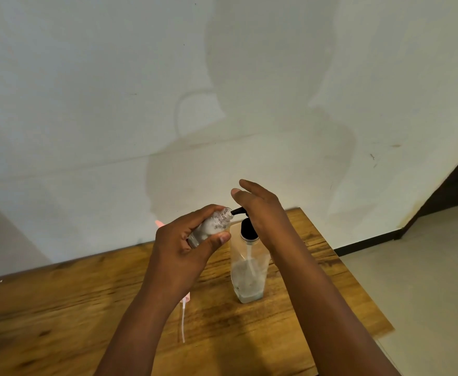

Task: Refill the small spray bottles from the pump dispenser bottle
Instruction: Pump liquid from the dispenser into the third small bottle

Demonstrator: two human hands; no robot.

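Centre frame: our left hand (184,248) fingers wrapped round tilted spray bottle (211,226), mouth touching pump dispenser bottle (246,267) spout; right hand (260,210) flat on pump, gripping nothing. Risk: mouth slips, liquid spills onto worktop (86,308).

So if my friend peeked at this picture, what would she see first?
Probably the two bare hands in the middle, above the brown wooden table. The left hand holds a small clear spray bottle, tilted with no cap, its open neck right at the black pump spout. The right hand rests on top of the tall clear pump dispenser bottle standing beside it.
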